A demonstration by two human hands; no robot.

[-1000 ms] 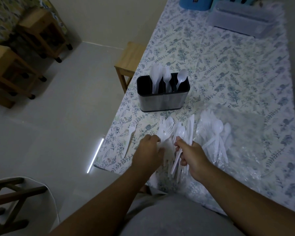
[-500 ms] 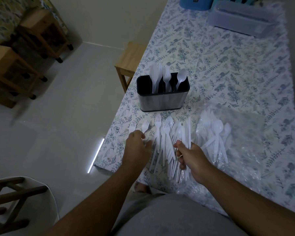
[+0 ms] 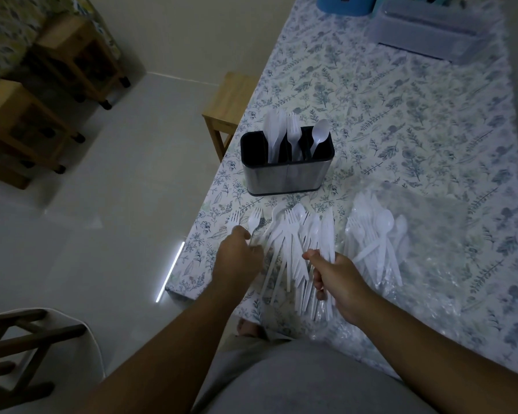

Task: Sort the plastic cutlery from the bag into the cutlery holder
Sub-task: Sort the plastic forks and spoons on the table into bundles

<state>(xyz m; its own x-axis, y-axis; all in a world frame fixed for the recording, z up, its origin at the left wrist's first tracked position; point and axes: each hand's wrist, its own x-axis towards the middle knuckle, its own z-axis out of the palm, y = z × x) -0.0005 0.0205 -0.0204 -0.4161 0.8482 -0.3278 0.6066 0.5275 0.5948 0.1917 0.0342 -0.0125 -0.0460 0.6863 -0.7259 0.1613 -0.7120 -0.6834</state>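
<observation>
A steel cutlery holder with black compartments stands on the floral tablecloth, with white knives, forks and one spoon upright in it. In front of it a fan of white plastic cutlery lies spread on the table. My right hand is closed on a bunch of that cutlery at its right side. My left hand rests at the fan's left edge, fingers curled on the handle of a fork. A clear plastic bag to the right still holds spoons, forks and knives.
The table's left edge and near corner lie just beside my left hand. A wooden stool stands by the table. A translucent box and a blue container sit at the far end. Wooden furniture stands at the left.
My left hand moved left from the middle of the pile to its left edge, carrying a fork beside the lone one there. The cutlery pile has spread into a wider fan. My right hand stayed put.
</observation>
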